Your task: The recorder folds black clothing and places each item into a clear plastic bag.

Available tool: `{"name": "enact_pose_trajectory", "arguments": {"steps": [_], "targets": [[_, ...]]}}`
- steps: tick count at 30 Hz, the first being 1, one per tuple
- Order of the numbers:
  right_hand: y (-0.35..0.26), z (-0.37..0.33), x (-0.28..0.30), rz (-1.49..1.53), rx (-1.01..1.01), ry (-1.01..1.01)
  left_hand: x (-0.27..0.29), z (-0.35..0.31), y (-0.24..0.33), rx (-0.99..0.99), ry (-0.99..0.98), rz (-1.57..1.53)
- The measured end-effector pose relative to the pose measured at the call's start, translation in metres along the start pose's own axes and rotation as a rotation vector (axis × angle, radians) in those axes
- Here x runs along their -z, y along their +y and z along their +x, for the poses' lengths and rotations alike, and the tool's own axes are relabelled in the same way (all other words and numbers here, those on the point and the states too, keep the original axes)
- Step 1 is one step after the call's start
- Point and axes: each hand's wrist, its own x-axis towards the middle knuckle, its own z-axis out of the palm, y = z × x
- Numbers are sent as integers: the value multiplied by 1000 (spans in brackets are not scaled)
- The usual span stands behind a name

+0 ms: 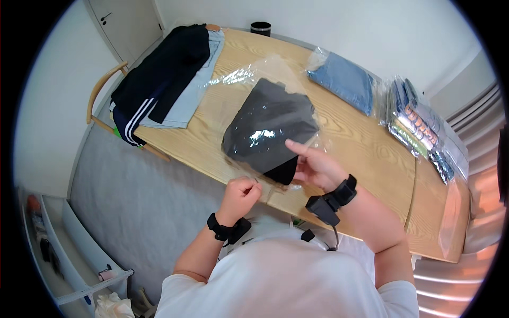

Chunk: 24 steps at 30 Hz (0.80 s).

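Note:
A clear plastic bag (277, 66) lies on the table in front of me with a folded dark grey garment (270, 114) inside. At the end of the bag nearest me, a black part of the garment (284, 172) shows. My right hand (318, 167) grips this end from the right, its thumb on top of the film and its fingers lower down, partly hidden. Left of it, at the table's front edge, my left hand (244, 195) is closed, fingertips pinched at the bag's near edge. Both wrists wear black straps with small devices.
Black trousers with white stripes (175, 63) and light blue jeans (193, 98) lie at the table's left end, beside a wooden chair (91, 100). Bagged blue denim (342, 79) and several bagged garments (419, 124) lie at the right. A black bin (261, 28) stands behind the table (366, 175).

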Motion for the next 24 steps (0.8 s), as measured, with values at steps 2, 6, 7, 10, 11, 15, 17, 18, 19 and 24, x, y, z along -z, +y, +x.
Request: {"name": "enact_pose_trajectory", "arguments": {"steps": [2,6,7,10,11,15,17,18,19,24], "targets": [[6,18,-4,4,-128,6,7,0,1,33,-19,-43],[15,49,-17,146,-40,-130,20,-5,6,102,-66,-159],[11,53,-22,106,-12,-112,24,-4,7,61,-103,-139],[5,58,-28,-19,11,-78,30,-2,14,88,-159,-82],[3,57,-28,-19,9,-86,31,-1,13,89,-154,-76],[-10,48,-39,-502,180,128,30,-3,5,88,-159,-37],[-9,51,-42,-514,179,56,30,-4,1,84,-154,-13],[-6,55,-47,-353,119,7,29,0,0,68,-152,-6],[-4,59,-48,-191,60,-44,29,2,0,50,-150,1],[0,60,-32,-106,-30,-64,18,7,8,36,-191,-65]]}}
